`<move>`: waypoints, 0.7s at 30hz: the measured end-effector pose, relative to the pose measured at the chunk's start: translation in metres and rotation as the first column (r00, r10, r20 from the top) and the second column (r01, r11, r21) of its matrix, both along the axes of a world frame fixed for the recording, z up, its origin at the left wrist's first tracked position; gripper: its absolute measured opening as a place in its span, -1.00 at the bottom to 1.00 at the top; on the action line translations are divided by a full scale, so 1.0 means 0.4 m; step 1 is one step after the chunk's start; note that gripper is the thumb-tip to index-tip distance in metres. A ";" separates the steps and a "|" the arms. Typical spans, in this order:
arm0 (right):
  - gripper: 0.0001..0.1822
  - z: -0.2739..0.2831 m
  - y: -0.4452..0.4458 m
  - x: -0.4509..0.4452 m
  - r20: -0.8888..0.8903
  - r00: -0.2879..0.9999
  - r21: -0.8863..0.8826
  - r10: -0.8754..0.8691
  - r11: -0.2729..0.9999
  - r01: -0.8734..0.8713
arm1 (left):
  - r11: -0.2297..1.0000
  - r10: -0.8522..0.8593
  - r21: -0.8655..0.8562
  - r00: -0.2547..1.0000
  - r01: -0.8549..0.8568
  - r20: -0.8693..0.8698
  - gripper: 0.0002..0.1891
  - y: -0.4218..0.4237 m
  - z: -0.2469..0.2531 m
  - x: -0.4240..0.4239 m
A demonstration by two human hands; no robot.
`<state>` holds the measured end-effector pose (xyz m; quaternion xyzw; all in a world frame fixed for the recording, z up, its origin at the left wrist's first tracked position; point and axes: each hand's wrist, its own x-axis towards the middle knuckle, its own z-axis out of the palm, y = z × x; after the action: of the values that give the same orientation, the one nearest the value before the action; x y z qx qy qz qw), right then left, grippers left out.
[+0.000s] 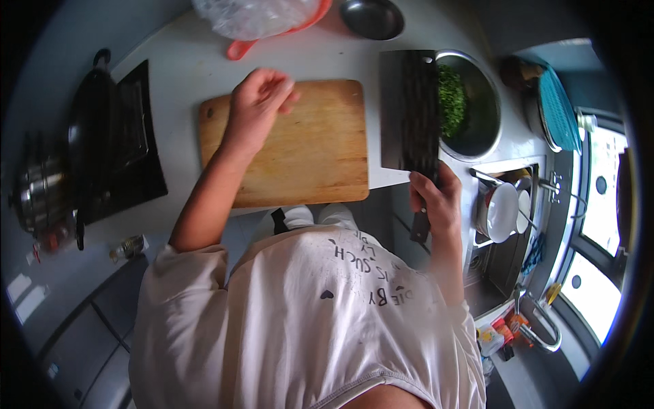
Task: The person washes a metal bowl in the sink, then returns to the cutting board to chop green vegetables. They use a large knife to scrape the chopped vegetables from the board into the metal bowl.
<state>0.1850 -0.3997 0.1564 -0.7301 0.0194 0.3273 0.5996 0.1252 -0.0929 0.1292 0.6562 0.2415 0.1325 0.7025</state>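
My right hand [437, 197] grips the dark handle of a cleaver [409, 110] to the right of the cutting board. Its broad blade points away from me and covers the left rim of a metal bowl [480, 115]. Finely chopped greens [450, 99] lie inside that bowl, partly hidden behind the blade. Over the upper left part of the wooden cutting board [311, 148] is my left hand [263, 97], its fingers loosely curled with gaps between them and nothing visible in them. Whether it touches the board cannot be told. No food shows on the board.
A red strainer [240, 49] with clear plastic in it and a small dark bowl [373, 19] stand at the back. To the left, a black wok [92, 117] sits by the cooktop [145, 138]. White bowls [500, 212] fill part of the sink at right, near a faucet [546, 340].
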 end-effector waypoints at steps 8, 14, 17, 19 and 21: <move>-0.84 -0.207 0.202 0.003 -0.328 0.908 0.273 0.259 0.947 -0.172 | 0.991 -0.032 0.095 0.850 0.097 -0.526 -0.89 0.098 -0.141 -0.416; -0.85 -0.232 0.298 -0.007 -0.320 0.858 0.212 0.402 0.913 -0.349 | 0.893 -0.026 0.380 0.871 0.240 -0.491 -0.85 0.053 -0.170 -0.482; -0.81 -0.228 0.322 -0.016 -0.172 0.888 0.045 0.426 0.904 -0.425 | 0.828 0.035 0.513 0.892 0.227 -0.451 -0.86 0.034 -0.198 -0.491; -0.78 -0.218 0.340 -0.026 -0.024 0.874 -0.168 0.485 0.860 -0.482 | 0.785 0.064 0.579 0.901 0.221 -0.429 -0.88 0.028 -0.206 -0.493; -0.70 -0.208 0.345 -0.044 0.107 0.816 -0.393 0.568 0.778 -0.490 | 0.746 0.043 0.627 0.925 0.222 -0.378 -0.88 0.030 -0.222 -0.497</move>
<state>0.1673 -0.2617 0.0732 -0.8311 -0.1965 0.3919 0.3421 -0.0734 -0.0808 0.0404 0.8852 0.2741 0.0488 0.3726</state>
